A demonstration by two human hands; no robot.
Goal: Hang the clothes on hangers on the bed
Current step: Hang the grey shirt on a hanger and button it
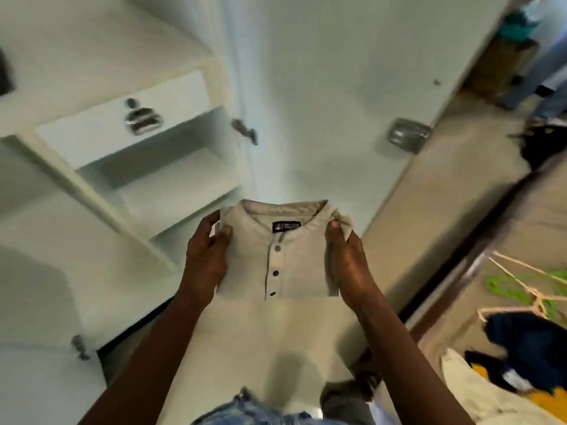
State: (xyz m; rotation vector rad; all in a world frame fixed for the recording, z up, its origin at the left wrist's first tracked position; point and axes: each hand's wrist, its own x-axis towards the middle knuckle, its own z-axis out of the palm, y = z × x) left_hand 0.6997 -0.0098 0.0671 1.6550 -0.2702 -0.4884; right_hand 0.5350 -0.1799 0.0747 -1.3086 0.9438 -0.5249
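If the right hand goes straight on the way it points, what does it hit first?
Probably the white wardrobe door. The right hand, gripping the shirt, points at it and nothing shows in between. How far off the door is cannot be told.

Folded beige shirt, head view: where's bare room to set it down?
Left hand and right hand grip the folded beige button-neck shirt. Bare: the white wardrobe shelf under the white drawer, and the one below. Crowded: the bed, with green and cream hangers beside a dark blue garment at its near end.
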